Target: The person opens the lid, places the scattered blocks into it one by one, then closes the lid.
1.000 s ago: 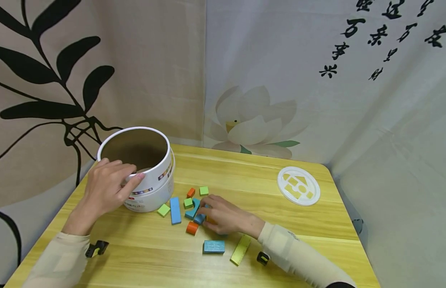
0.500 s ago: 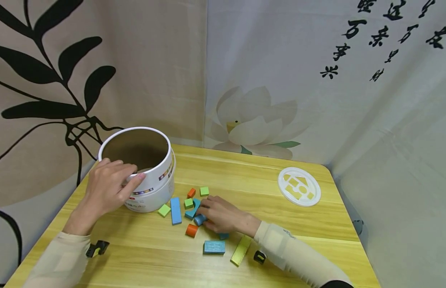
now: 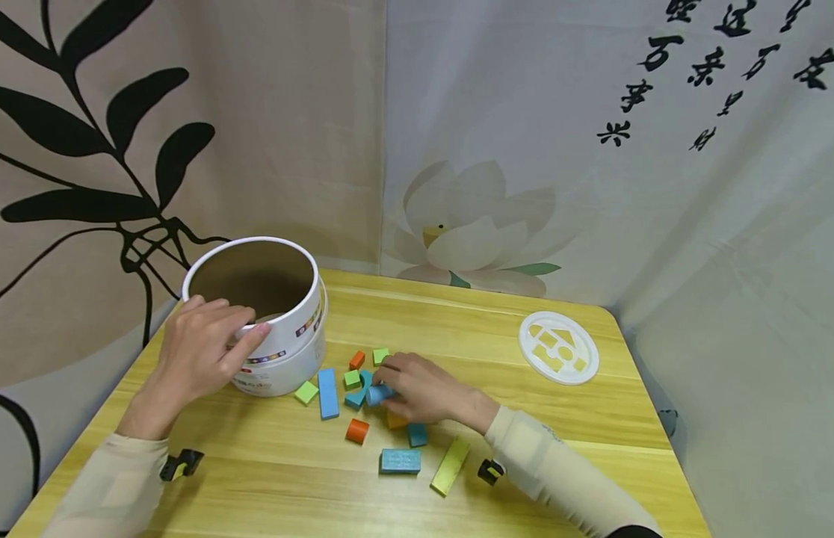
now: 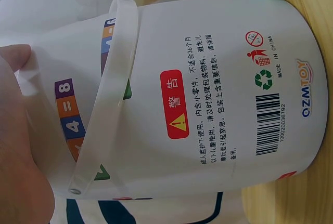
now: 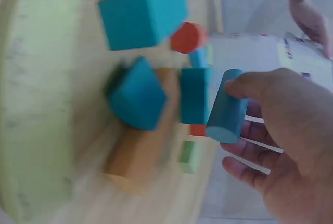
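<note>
A white plastic bucket (image 3: 282, 362) stands upright at the table's left. My left hand (image 3: 205, 347) grips its near rim, thumb outside and fingers over the edge. In the left wrist view the bucket's printed wall (image 4: 229, 104) fills most of the frame. My right hand (image 3: 427, 388) pinches a blue cylinder block (image 5: 228, 109) between thumb and fingers, above the other blocks. Under and beside that hand lie an orange block (image 5: 140, 151), a teal block (image 3: 417, 434) and a blue triangular block (image 3: 355, 400). A red-orange cylinder block (image 3: 357, 431) lies nearer the front.
Between bucket and right hand lie a long blue block (image 3: 328, 394), several green blocks (image 3: 306, 393) and a small orange block (image 3: 357, 360). Nearer the front are a teal rectangular block (image 3: 400, 462) and a yellow plank (image 3: 450, 467). A white lid with cutouts (image 3: 559, 347) lies at right.
My right hand has picked up the blue cylinder and raised it slightly, uncovering the orange and teal blocks. The red-orange cylinder has shifted a little. My left hand stays on the rim.
</note>
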{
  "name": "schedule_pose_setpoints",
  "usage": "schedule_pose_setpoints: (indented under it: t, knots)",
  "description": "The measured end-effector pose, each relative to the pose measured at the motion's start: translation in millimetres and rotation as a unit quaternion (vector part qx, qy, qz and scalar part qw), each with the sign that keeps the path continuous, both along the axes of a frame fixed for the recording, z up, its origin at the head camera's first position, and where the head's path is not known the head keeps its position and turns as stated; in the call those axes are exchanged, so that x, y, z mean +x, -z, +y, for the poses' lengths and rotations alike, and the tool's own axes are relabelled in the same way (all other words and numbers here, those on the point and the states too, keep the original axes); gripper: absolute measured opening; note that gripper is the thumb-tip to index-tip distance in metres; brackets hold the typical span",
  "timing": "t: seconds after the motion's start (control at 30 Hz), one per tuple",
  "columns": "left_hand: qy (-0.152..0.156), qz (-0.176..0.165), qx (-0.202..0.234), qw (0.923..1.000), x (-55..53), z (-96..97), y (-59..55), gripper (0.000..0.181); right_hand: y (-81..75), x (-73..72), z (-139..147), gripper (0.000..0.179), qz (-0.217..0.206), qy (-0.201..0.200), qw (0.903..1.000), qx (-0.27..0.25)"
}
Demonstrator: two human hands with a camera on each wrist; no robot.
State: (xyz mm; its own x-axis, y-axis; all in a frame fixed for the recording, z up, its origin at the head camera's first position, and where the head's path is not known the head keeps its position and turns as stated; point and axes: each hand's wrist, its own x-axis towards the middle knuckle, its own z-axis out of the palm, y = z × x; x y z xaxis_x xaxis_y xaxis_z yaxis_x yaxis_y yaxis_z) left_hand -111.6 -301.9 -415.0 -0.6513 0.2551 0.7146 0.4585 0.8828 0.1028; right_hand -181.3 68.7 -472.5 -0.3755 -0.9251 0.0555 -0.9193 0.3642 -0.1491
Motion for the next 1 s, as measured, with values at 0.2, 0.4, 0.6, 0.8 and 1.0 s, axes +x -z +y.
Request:
schedule_pose_setpoints:
  t: [0.2, 0.4, 0.6, 0.8, 1.0]
  knots:
    - [-0.003, -0.007, 0.001, 1.0000, 1.7, -0.6, 0.4, 0.044, -27.5, -6.8, 0.3, 0.033, -0.035, 0.020, 0.9980, -0.050]
    - [-0.005, -0.012, 0.002, 0.9999, 2.1, -0.5, 0.3, 0.038, -56.6, -15.7, -2.8, 0.029, -0.062, 0.026, 0.9914, -0.112]
    - [-0.003, -0.013, 0.003, 0.9999, 2.4, -0.2, -0.3, 0.038, -83.7, -25.6, -9.3, 0.027, -0.081, 0.013, 0.9805, -0.179]
    - [-0.003, -0.011, 0.002, 0.9999, 2.5, -0.3, -0.9, 0.038, -107.2, -34.9, -19.5, 0.028, -0.072, -0.005, 0.9692, -0.236]
    - [0.000, -0.006, -0.001, 1.0000, 1.4, -0.2, -0.8, 0.045, -123.6, -44.4, -34.3, 0.024, -0.059, -0.024, 0.9564, -0.285]
